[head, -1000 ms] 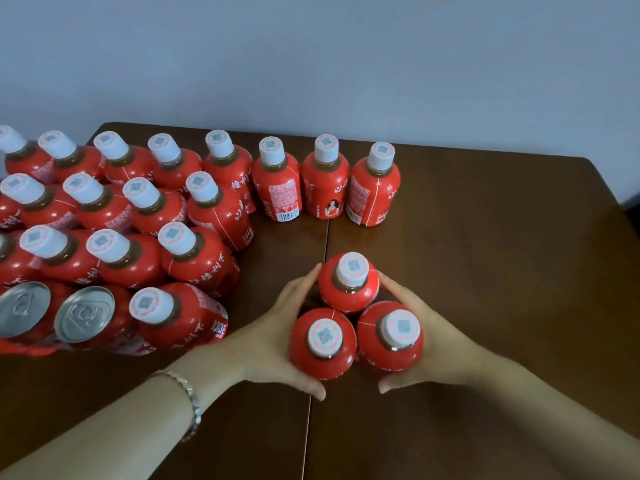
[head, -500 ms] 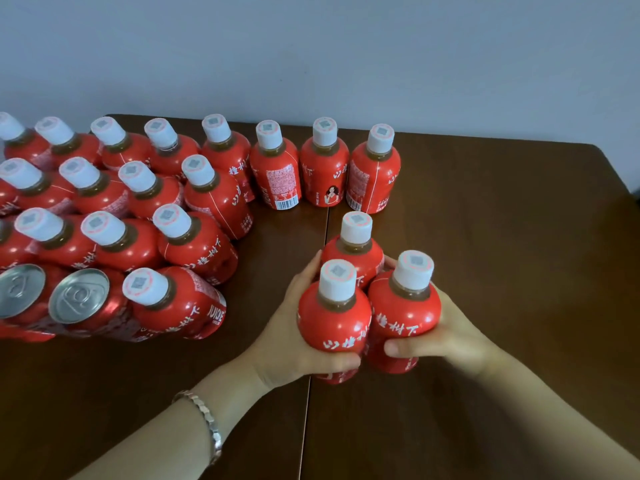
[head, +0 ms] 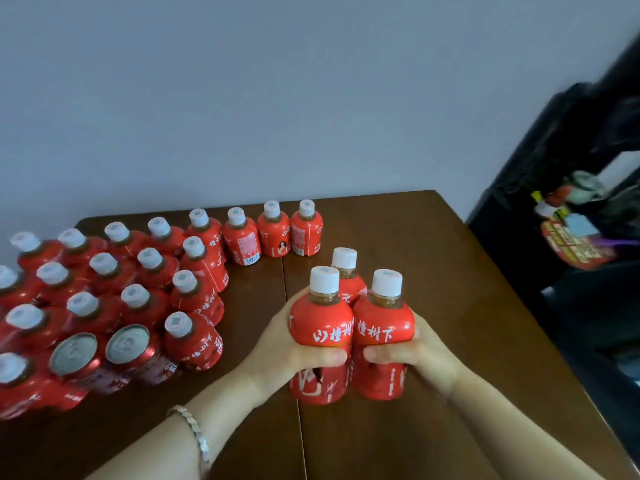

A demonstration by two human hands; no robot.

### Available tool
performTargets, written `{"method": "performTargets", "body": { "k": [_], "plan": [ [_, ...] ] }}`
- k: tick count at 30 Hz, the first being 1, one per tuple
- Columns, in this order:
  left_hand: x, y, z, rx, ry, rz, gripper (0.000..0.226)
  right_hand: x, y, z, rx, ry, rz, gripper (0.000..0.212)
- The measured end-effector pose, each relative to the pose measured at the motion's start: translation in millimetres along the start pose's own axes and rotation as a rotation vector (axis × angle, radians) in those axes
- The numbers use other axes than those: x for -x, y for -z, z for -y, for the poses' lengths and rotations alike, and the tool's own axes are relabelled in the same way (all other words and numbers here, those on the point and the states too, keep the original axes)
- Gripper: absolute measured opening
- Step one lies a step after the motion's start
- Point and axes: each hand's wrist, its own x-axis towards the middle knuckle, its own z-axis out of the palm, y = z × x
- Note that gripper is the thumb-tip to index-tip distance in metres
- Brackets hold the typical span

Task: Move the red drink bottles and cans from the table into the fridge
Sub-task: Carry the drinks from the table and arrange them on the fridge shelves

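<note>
Three red bottles with white caps are bunched together above the brown table [head: 450,306]. My left hand [head: 287,351] grips the front left bottle [head: 322,327], thumb across its front. My right hand [head: 419,355] grips the front right bottle [head: 384,330]. The third bottle [head: 348,282] is squeezed behind the other two, between both hands. Several more red bottles [head: 194,289] stand in rows on the table's left side, with two red cans [head: 126,348] near the front left.
A dark, blurred appliance [head: 571,220] with colourful stickers or magnets stands past the table's right edge. A pale wall runs behind the table. A seam [head: 301,438] divides the tabletop down the middle.
Both hands have lifted the cluster of three bottles off the table and brought it higher and slightly right. My view has swung right, showing the dark appliance.
</note>
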Motion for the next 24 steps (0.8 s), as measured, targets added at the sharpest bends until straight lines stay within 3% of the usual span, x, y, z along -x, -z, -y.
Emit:
{"method": "performTargets", "body": {
  "k": [4, 11, 17, 21, 24],
  "plan": [
    [36.3, -8.5, -24.3, -0.025, -0.111, 0.170, 0.086, 62.4, -16.6, 20.3, -0.031, 0.081, -0.159, 0.078],
    [95.4, -68.7, -73.1, -0.087, -0.155, 0.429, 0.085, 192.0, -29.0, 51.5, -0.028, 0.155, -0.465, 0.071],
    [131.4, -172.3, -91.4, -0.141, -0.200, 0.668, 0.086, 315.6, -10.0, 44.0, -0.070, 0.196, -0.787, 0.061],
    [170.2, -257.1, -90.6, -0.193, -0.206, 0.865, 0.084, 409.8, -0.2, 26.1, -0.110, 0.167, -0.989, 0.074],
    [212.0, -330.6, -83.7, -0.238, -0.213, 0.997, 0.081, 490.8, 5.2, 7.2, -0.137, 0.175, -1.154, 0.065]
  ]
}}
